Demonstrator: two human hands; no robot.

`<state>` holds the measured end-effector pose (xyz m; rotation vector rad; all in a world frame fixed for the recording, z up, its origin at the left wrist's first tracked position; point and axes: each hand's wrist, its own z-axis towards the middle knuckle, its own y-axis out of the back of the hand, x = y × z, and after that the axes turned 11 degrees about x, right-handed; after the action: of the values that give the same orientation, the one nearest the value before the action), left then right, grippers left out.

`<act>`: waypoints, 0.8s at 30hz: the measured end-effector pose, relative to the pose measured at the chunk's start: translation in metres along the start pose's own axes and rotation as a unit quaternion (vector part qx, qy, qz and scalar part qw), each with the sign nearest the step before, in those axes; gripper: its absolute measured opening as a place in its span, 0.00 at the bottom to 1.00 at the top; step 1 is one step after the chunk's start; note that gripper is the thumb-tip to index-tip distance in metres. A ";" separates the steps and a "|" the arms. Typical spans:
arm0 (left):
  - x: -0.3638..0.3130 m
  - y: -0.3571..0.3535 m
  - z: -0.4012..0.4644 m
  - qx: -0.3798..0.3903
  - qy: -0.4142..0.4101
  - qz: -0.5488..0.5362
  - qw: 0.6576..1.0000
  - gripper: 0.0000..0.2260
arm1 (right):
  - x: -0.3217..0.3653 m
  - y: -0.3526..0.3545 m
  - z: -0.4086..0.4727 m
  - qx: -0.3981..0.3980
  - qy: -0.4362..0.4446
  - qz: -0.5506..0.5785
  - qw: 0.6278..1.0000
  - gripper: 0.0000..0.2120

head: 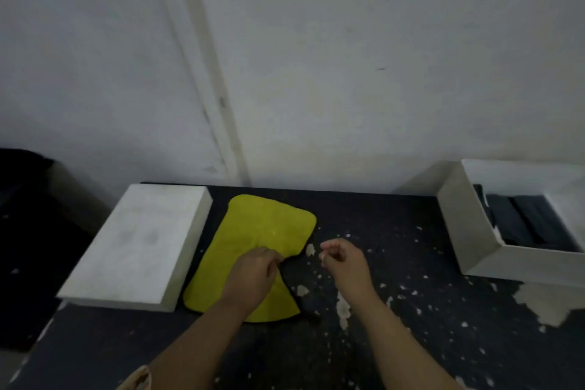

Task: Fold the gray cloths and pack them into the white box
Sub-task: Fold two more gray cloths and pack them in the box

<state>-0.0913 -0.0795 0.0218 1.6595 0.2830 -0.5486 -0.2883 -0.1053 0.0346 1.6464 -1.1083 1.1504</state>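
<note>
Lid (139, 247) beside yellow cloth (262, 231); white box (468, 228) far right.

The cloth (256, 250) on the table shows a bright yellow upper face, plain and without pattern, edged with a thin dark, near-black border that curls into view at its near right corner; the table (411, 326) is dark charcoal, almost black, speckled and blotched with pale off-white patches, densest toward the right and near edges; the closed box (139, 247) at left is plain white with faint grey smudges on its top; the open white box (474, 231) at right has pale grey-white walls, and the folded cloths (519, 222) inside it read dark grey to black; the wall (316, 57) behind is off-white, stained with faint yellowish marks.
</note>
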 end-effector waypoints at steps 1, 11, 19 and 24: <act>0.013 0.000 -0.010 0.011 0.006 0.001 1.000 0.11 | -0.006 -0.015 -0.003 0.019 -0.003 -0.024 1.000 0.10; 0.099 -0.011 -0.086 0.053 0.060 0.075 0.994 0.10 | -0.060 -0.081 -0.026 0.208 0.006 -0.405 0.890 0.18; 0.135 -0.017 -0.112 0.043 0.059 0.029 0.997 0.16 | -0.068 -0.079 -0.027 0.197 0.065 -0.587 0.782 0.15; 0.138 -0.020 -0.115 0.026 0.054 0.022 0.998 0.15 | -0.057 -0.087 -0.038 0.176 0.092 -0.697 0.689 0.19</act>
<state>0.0387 0.0189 -0.0548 1.7456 0.3114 -0.4368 -0.2257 -0.0345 -0.0229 1.8829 0.6461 0.3982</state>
